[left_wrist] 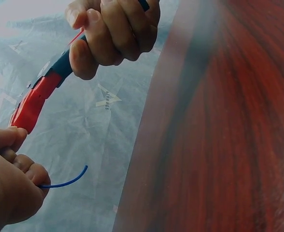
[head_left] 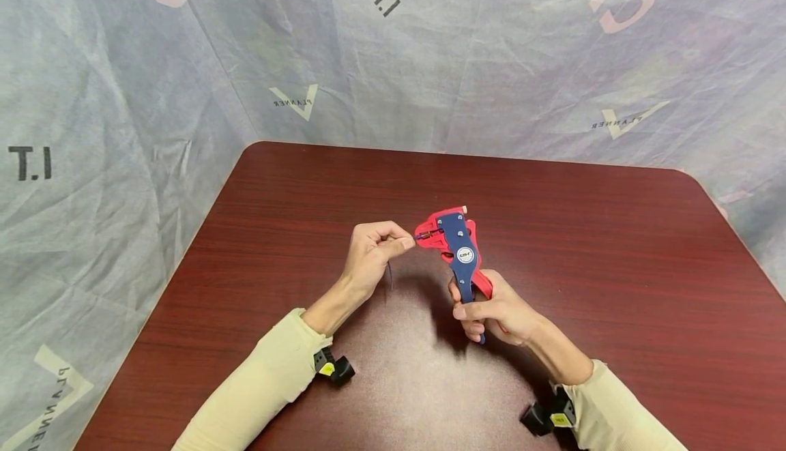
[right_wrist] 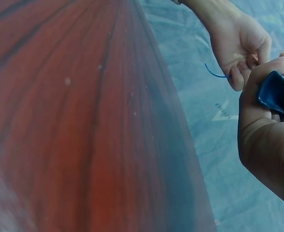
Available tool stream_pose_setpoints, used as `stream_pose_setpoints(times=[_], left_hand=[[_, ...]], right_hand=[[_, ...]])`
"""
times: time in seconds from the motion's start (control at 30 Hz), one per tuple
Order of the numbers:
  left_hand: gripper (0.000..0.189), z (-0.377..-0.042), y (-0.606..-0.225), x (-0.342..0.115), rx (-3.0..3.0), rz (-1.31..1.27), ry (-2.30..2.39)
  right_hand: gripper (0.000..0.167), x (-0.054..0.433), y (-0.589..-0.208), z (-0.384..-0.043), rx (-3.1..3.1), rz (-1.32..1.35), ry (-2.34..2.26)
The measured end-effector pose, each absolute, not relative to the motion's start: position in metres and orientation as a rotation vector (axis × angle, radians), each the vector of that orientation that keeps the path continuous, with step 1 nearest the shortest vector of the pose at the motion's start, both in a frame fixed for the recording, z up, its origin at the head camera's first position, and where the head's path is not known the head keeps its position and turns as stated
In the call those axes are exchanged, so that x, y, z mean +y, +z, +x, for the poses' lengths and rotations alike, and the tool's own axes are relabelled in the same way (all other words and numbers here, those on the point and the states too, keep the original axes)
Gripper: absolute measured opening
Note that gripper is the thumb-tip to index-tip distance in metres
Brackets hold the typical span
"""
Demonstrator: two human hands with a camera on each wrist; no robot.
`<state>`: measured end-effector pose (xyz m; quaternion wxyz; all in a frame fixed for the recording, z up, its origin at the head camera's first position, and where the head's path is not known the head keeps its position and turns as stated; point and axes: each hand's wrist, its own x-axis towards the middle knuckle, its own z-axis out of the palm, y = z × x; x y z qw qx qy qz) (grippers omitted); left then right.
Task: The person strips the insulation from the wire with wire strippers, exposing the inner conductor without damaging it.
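Note:
In the head view my right hand (head_left: 497,308) grips the handles of a red and blue wire stripper (head_left: 464,254), held above the table with its nose pointing left. My left hand (head_left: 376,253) pinches a thin blue wire (left_wrist: 64,184) between thumb and forefinger, right at the tool's red nose. One end of the wire reaches into the nose slot; the other curves out below the palm, as both wrist views show. From the right wrist, the blue handle end (right_wrist: 277,94) sticks out of my right fist, and the tool's head is hidden.
A dark red wood-grain table (head_left: 276,192) lies under both hands. Grey printed sheeting (head_left: 430,62) hangs behind it and along its left side. Black camera mounts (head_left: 334,367) sit at both wrists, by the pale sleeves (head_left: 264,376).

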<state>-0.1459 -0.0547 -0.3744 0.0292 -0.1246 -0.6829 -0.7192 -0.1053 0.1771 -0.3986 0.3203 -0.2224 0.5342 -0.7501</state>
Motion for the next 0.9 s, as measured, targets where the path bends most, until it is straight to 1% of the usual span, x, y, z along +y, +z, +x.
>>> stream_pose_setpoints(times=[0.6,0.9], left_hand=[[0.013,-0.1459,-0.3758,-0.0575,-2.094,-0.345,-2.251],[0.013,-0.1458,-0.3743,-0.0584,-2.104,-0.365,-2.256]], right_hand=[[0.013,0.1782,-0.3978,-0.1066,1.397,-0.574,-1.942],[0.014,0.1793,-0.3980,-0.1072,1.411,-0.582,-1.946]])
